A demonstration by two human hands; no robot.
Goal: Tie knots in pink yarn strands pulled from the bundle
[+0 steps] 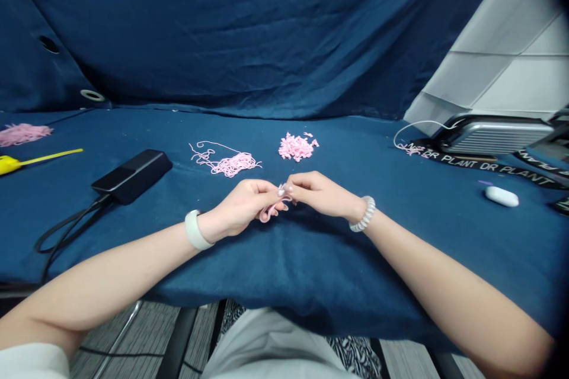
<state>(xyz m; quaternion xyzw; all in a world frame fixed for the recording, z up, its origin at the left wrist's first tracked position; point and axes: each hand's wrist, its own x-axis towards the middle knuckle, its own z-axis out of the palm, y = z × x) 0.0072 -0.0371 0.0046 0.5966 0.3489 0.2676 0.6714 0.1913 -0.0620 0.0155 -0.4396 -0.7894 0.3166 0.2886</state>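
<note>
My left hand (240, 207) and my right hand (317, 192) meet above the blue cloth at the middle of the table. Their fingertips pinch a short piece of pink yarn (272, 209), and a small loop of it hangs below the fingers. Farther forward lies a tangled bundle of pink yarn (233, 164) with loose strands trailing left. To its right sits a heap of short pink yarn pieces (297, 147). Both piles are beyond my fingertips, not touching either hand.
A black power bank (132, 176) with a black cable lies left of my hands. Further left are a yellow tool (18, 163) and a pink yarn tuft (23, 134). At right are a white earbud case (502, 196), a silver case (493, 136) and black "DR PLANT" ribbon (480, 166).
</note>
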